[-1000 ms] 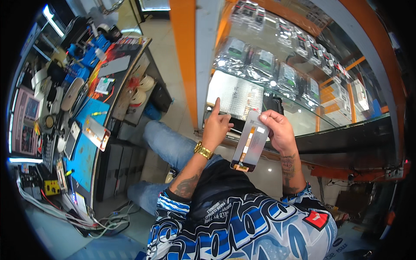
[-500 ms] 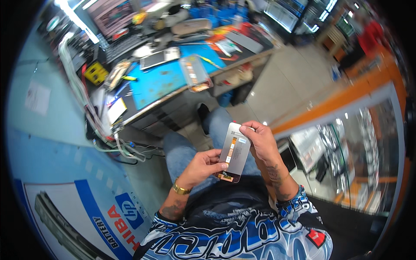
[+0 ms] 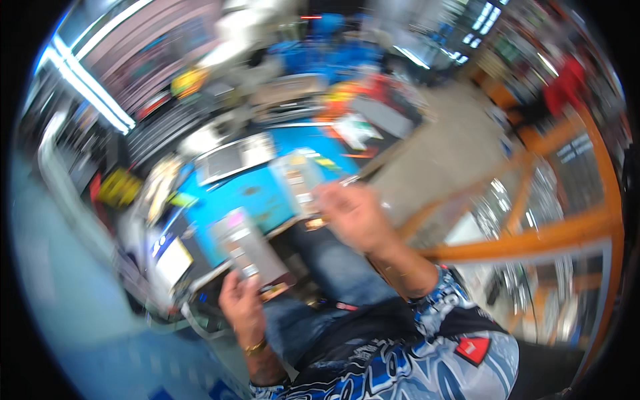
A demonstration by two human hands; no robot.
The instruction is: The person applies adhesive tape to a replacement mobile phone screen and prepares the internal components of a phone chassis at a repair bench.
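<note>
One large glass display case with a broad orange frame [image 3: 520, 241] stands to the right of the flat blue work mat [image 3: 263, 207], the landmark for everything else. Well beyond the mat, toward the far right, is another person in red clothing [image 3: 567, 87], badly blurred. The worker, in a blue, white and black patterned shirt [image 3: 393, 360], is at the mat's near side. Behind the mat's left part glows a wide, pinkish monitor screen [image 3: 153, 60], with a long black keyboard [image 3: 167, 127] between the two.

The worker's right hand [image 3: 353, 210] is over the mat's right front edge; motion blur leaves its fingers unclear, so whether it grips anything cannot be told. The left hand [image 3: 243, 300] is in front of the mat, thumb and fingers closed on a thin grey rectangular panel with a copper-coloured end [image 3: 261, 250], held tilted before the mat's front edge.

A white-framed, dark-faced rectangular device [image 3: 233, 160] lies on the mat's back left. A second thin panel with a copper-toned strip [image 3: 298, 177] lies on its right part, just beside the right hand; contact cannot be made out. Smallest is a gold-coloured wristband [image 3: 255, 347] below the left hand, nearer the worker than the mat.
</note>
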